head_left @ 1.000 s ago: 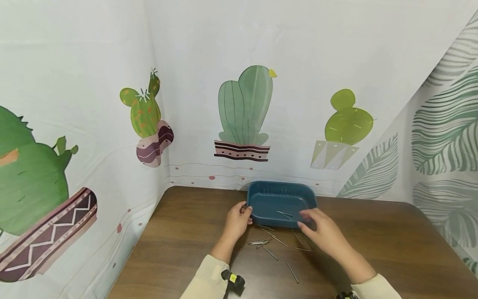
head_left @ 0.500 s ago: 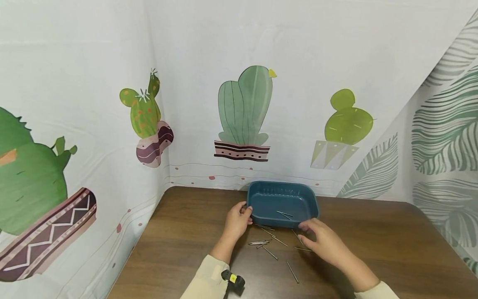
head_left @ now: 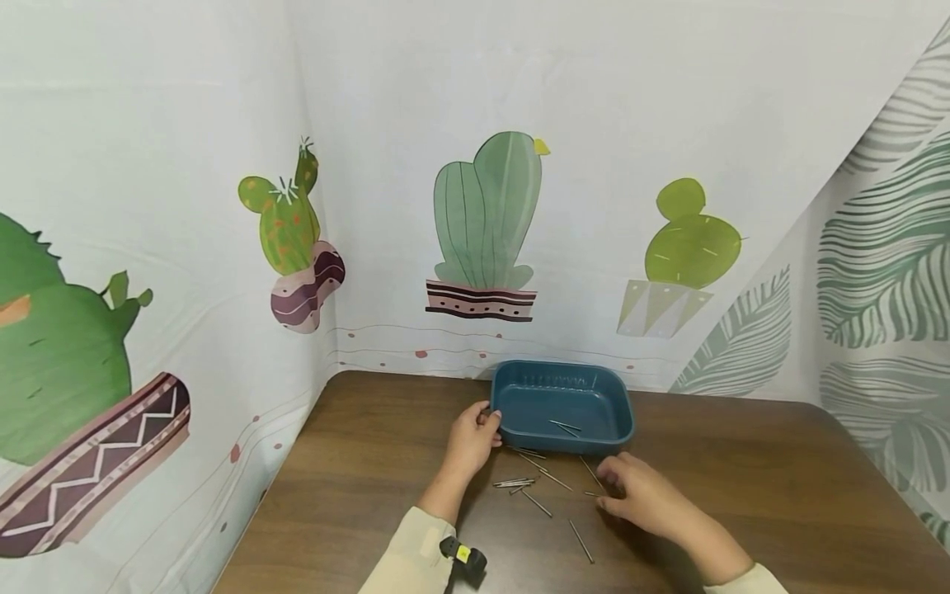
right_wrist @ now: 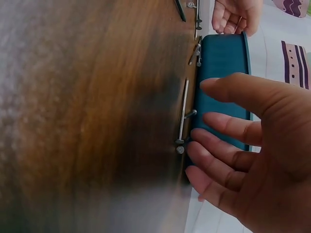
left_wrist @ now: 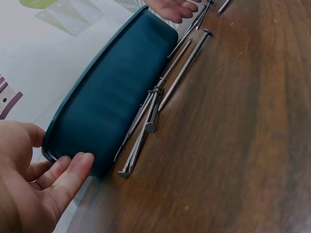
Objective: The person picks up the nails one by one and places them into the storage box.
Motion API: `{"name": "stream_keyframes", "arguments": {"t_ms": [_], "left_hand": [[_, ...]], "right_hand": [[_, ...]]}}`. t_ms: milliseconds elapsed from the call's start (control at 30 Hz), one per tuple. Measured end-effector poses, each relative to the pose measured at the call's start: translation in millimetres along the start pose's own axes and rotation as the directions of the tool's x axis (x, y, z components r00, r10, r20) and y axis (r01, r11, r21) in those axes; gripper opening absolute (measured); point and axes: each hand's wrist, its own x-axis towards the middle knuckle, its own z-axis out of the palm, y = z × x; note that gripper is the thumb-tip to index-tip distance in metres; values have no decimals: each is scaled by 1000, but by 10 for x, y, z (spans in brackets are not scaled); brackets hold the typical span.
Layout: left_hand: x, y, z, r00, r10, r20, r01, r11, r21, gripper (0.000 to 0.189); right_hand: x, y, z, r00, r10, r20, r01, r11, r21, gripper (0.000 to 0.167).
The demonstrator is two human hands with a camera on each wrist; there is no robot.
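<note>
A dark blue plastic tray (head_left: 564, 401) stands at the back of the table, with a few nails (head_left: 566, 427) lying inside it. My left hand (head_left: 472, 439) holds its left end, thumb at the rim and fingers against the side, as the left wrist view shows. My right hand (head_left: 644, 495) is just in front of the tray's right corner, close over loose nails. In the right wrist view its thumb and fingers (right_wrist: 214, 87) are spread apart with nothing between them. One long nail (right_wrist: 183, 111) lies near the fingertips; in the head view the hand partly covers the nails there.
Several steel nails (head_left: 514, 483) are scattered on the brown wooden table (head_left: 371, 462) in front of the tray, one nail (head_left: 582, 541) nearest me. Behind the table hangs a white cloth (head_left: 386, 247) printed with cacti.
My right hand has moved from over the tray's front right rim down toward the nails on the table. The left hand stays at the tray's left end.
</note>
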Motion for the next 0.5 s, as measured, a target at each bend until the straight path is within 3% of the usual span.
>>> {"name": "stream_keyframes", "arguments": {"t_ms": [500], "left_hand": [[-1,12,4,1000,-2,-2,2,1000,1,47]], "right_hand": [[-13,30,71,999,-22,46,20,999,35,22]]}}
